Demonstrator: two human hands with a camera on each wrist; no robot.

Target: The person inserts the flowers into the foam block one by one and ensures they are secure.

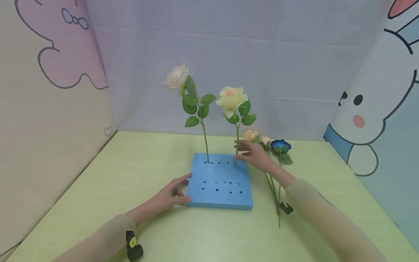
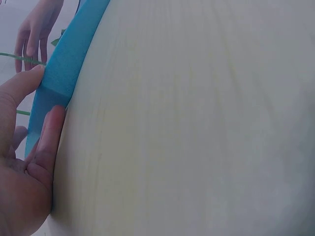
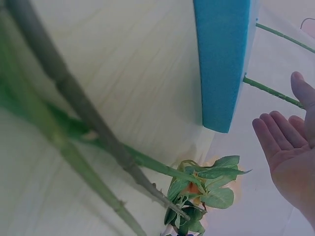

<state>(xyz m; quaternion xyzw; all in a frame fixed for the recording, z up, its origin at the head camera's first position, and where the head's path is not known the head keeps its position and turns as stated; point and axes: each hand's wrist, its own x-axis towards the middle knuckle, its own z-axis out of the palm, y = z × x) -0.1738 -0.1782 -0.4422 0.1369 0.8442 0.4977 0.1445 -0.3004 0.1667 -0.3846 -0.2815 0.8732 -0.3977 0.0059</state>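
Note:
A blue foam block (image 1: 212,173) with several small holes lies flat on the table. A pale pink rose (image 1: 176,77) stands in its back row, leaning left. To the right, a cream-yellow rose (image 1: 231,99) also stands in the back row, its stem (image 3: 275,92) entering the block. My left hand (image 1: 166,196) touches the block's left edge, thumb near the front corner and a finger farther back. My right hand (image 1: 258,155) is beside the yellow rose's stem, fingers mostly straight and not closed around it. Whether they touch the stem, I cannot tell.
Right of the block, several flowers lie on the table (image 1: 137,163): a blue rose (image 1: 280,145), a yellow-orange rose (image 1: 251,135) and a peach one (image 1: 265,139). Their stems point towards me, under my right forearm. A pale cloth wall (image 1: 147,72) stands behind.

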